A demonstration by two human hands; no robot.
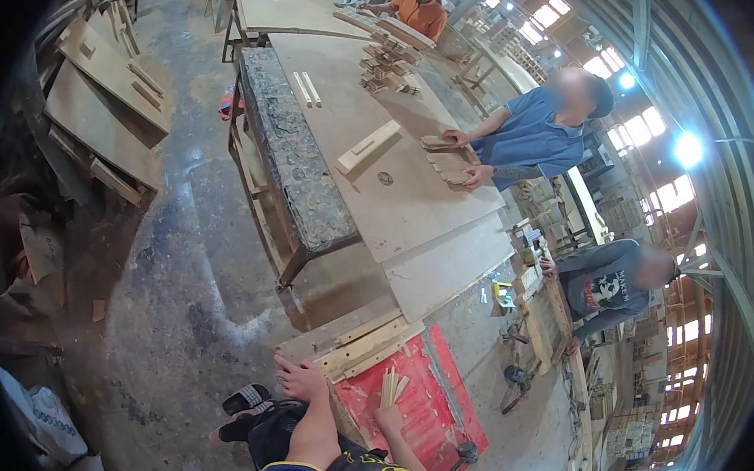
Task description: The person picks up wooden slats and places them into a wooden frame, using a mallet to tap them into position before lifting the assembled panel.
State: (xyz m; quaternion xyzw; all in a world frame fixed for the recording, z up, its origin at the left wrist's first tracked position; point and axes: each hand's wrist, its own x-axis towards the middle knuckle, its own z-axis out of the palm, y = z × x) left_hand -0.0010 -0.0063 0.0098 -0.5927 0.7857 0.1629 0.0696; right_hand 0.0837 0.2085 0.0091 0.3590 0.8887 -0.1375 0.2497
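My right hand [389, 419] is closed around a small bundle of thin wooden strips [393, 389], whose ends fan out over a red panel [388, 444]. To the left, my left hand [299, 379] has its fingers stretched out near the end of a wooden plank [335, 327]; whether it touches the wood is hard to make out. Pale wooden bars with dark holes [362, 349] lie side by side between that plank and the red panel.
A large board-topped table [431, 207] stands ahead, carrying stacked wood pieces [389, 62] and a block [368, 146]. Co-workers in a blue shirt [529, 129] and a grey top [605, 283] handle wood on the right. Clamps [514, 377] lie on the right-hand surface. Panels [102, 113] lean at left.
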